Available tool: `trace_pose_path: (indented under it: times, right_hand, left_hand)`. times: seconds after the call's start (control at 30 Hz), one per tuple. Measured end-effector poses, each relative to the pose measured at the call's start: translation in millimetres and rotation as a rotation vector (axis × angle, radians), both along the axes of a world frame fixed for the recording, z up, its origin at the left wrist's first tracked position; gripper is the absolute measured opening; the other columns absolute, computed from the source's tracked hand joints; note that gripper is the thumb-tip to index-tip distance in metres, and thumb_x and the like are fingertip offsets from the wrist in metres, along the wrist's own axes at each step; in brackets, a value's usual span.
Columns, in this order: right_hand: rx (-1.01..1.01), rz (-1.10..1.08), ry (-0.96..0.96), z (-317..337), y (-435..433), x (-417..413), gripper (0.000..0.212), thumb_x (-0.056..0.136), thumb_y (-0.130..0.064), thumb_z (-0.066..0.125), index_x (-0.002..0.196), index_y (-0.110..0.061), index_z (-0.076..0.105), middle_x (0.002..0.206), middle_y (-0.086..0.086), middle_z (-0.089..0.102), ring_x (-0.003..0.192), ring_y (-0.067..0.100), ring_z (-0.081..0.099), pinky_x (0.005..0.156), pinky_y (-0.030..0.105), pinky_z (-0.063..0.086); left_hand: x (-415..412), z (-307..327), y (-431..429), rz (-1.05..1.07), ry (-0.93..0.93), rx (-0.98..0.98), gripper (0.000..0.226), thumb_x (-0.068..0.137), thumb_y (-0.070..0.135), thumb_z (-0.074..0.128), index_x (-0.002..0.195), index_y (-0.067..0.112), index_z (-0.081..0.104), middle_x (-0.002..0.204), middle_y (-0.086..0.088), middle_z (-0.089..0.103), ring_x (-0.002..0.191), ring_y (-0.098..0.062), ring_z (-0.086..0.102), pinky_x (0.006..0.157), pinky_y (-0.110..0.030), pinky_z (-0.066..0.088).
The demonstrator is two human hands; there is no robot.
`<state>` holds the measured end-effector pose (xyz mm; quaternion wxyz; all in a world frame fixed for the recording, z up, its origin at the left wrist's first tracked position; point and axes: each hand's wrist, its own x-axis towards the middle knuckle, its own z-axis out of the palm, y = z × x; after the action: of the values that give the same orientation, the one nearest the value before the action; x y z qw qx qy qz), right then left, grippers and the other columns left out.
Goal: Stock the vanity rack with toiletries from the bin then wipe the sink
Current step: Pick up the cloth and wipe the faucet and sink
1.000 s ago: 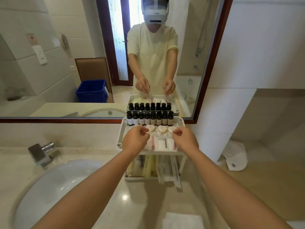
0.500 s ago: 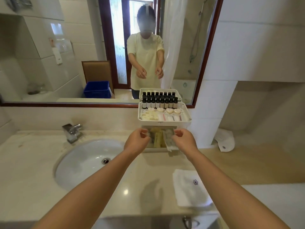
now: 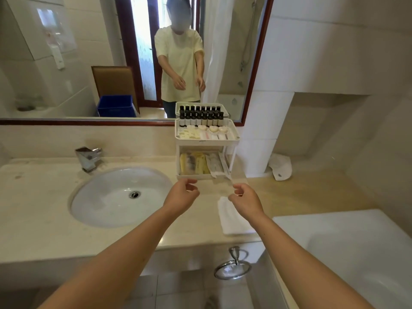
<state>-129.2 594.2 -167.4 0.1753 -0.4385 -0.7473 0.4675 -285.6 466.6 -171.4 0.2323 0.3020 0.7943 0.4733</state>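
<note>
Both slack and empty; left hand (image 3: 181, 194) and right hand (image 3: 245, 198) hover just before the rack (image 3: 207, 142).

You are standing in a bathroom, stocked the way a hotel's is. A stone-look table (image 3: 44, 208) carries an oval sink (image 3: 107, 197) with a chrome faucet (image 3: 88, 158), below a wide wood-framed mirror (image 3: 89, 63). Reflected there are a shower curtain (image 3: 217, 52) and what looks like a shower hose (image 3: 246, 41). A white vanity rack (image 3: 207, 142) holds rows of miniature toiletry bottles (image 3: 200, 118). A folded white towel (image 3: 231, 221) lies near it, and a towel ring (image 3: 233, 267) hangs under the table edge.
</note>
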Motion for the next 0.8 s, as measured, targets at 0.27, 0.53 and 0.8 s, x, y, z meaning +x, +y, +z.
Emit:
trace_pose_path:
  times: [0.27,0.53,0.8]
  right_hand:
    - [-0.067,0.002,-0.115,-48.6,30.1,25.7,0.057,0.09,-0.018,0.058,0.144,-0.021,0.041,0.147,0.003,0.044,0.132,0.017,0.045,0.091,0.024,0.038]
    - [-0.144,0.145,-0.255,-109.2,83.6,17.6,0.066,0.093,-0.025,0.052,0.153,-0.026,0.024,0.16,-0.005,0.023,0.148,0.013,0.015,0.119,0.038,0.021]
    - [-0.016,0.371,-0.507,-167.3,132.3,-6.5,0.064,0.1,-0.031,0.043,0.155,-0.024,0.011,0.164,0.0,0.0,0.15,0.016,-0.004,0.121,0.036,0.004]
  left_hand:
    - [25.7,-38.1,41.0,-0.108,-0.02,-0.071,0.035,0.089,0.021,0.061,0.123,0.024,0.055,0.103,0.008,0.063,0.091,-0.011,0.063,0.076,-0.03,0.053]
    - [31.4,-97.3,103.3,-0.23,-0.001,-0.212,0.039,0.09,0.027,0.061,0.129,0.027,0.054,0.122,0.008,0.061,0.106,-0.009,0.058,0.091,-0.027,0.047]
    - [30.7,-153.7,156.4,-0.307,0.037,-0.365,0.045,0.097,0.027,0.051,0.141,0.027,0.044,0.147,0.008,0.044,0.135,-0.011,0.04,0.102,-0.021,0.031]
